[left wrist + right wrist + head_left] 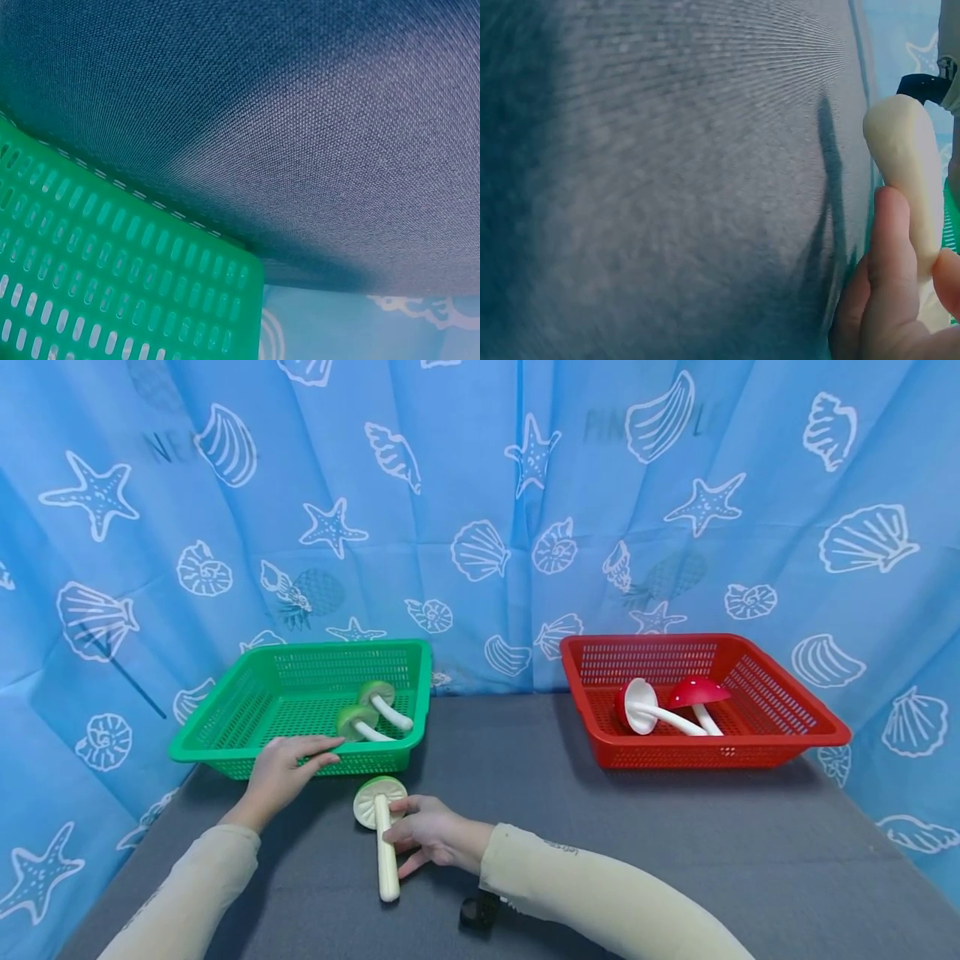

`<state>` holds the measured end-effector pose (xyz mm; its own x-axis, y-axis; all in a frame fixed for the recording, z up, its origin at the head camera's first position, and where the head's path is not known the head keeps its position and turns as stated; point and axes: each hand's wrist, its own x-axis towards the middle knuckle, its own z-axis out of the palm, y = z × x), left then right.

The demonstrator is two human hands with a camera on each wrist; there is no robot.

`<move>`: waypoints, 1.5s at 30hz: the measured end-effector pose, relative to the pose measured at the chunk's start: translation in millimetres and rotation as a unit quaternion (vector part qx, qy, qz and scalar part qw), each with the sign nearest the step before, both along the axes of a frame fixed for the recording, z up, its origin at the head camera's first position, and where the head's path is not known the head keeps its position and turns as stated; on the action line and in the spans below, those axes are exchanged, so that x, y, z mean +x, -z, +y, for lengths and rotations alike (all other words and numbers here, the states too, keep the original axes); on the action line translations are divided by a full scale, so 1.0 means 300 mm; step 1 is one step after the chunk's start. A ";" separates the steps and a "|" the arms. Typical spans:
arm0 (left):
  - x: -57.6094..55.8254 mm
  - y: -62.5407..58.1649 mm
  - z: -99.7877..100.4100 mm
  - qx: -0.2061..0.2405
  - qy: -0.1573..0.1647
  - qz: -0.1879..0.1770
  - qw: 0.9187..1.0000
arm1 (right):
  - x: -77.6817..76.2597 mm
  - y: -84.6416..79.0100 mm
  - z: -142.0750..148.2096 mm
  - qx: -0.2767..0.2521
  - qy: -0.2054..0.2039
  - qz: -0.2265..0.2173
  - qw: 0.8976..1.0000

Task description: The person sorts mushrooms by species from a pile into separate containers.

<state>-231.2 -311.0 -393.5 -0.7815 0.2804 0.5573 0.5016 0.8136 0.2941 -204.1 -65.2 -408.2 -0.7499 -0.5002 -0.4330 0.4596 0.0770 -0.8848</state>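
My right hand (435,833) pinches the pale stem of a toy mushroom (386,852) with a green cap, held in front of the green basket (315,764). In the right wrist view, the fingers (894,247) and thumb lie on either side of the stem. My left hand (288,768) holds the near rim of the green basket, fingers over the rim and thumb against the outer wall. Inside that basket lie two green-capped mushrooms (358,724) with white stems. The left wrist view shows the basket's slotted wall (127,240) but no fingers.
A red basket (682,756) stands at the back right with two red-capped mushrooms (637,706) in it. Grey cloth (517,760) covers the table. Behind hangs a blue curtain (480,485) with shell prints. A small black object (480,910) sits by my right wrist.
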 end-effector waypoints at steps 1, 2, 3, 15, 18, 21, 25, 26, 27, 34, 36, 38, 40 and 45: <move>0.000 0.001 0.000 -0.001 0.000 0.001 1.000 | 0.001 -0.003 0.002 -0.002 -0.001 -0.001 1.000; 0.000 0.002 -0.001 -0.001 -0.001 0.003 1.000 | 0.002 -0.007 0.004 -0.004 -0.002 0.000 1.000; 0.000 0.003 -0.002 -0.002 -0.002 0.004 1.000 | 0.003 -0.012 0.006 -0.005 -0.004 0.000 1.000; -0.001 0.009 -0.009 0.002 -0.003 0.009 1.000 | 0.009 -0.105 0.051 -0.015 -0.027 0.011 0.999; -0.003 0.008 -0.012 0.003 -0.001 0.011 1.000 | 0.005 -0.138 0.066 -0.017 -0.034 0.020 0.999; -0.002 0.008 -0.013 -0.002 -0.004 0.013 1.000 | -0.005 -0.172 0.079 -0.019 -0.039 0.026 0.999; -0.002 0.007 -0.012 -0.005 -0.005 0.014 1.000 | -0.019 -0.216 0.091 -0.021 -0.045 0.027 0.998; -0.002 0.006 -0.012 -0.004 -0.004 0.015 1.000 | -0.021 -0.226 0.094 -0.023 -0.048 0.027 0.998; -0.003 0.006 -0.011 -0.004 -0.004 0.015 1.000 | -0.022 -0.235 0.096 -0.025 -0.049 0.027 0.998; -0.007 0.004 -0.008 -0.002 -0.004 0.013 1.000 | -0.049 -0.308 0.098 -0.041 -0.051 0.036 0.997; -0.007 0.004 -0.007 0.000 -0.004 0.013 1.000 | -0.061 -0.332 0.094 -0.043 -0.047 0.041 0.997; -0.006 0.004 -0.008 0.003 -0.002 0.014 1.000 | -0.074 -0.355 0.088 -0.045 -0.042 0.043 0.997; -0.006 0.004 -0.007 0.005 0.000 0.015 1.000 | -0.089 -0.375 0.082 -0.043 -0.034 0.046 0.997; -0.006 0.000 -0.002 0.002 0.005 0.014 1.000 | -0.128 -0.405 0.065 -0.037 -0.008 0.054 0.998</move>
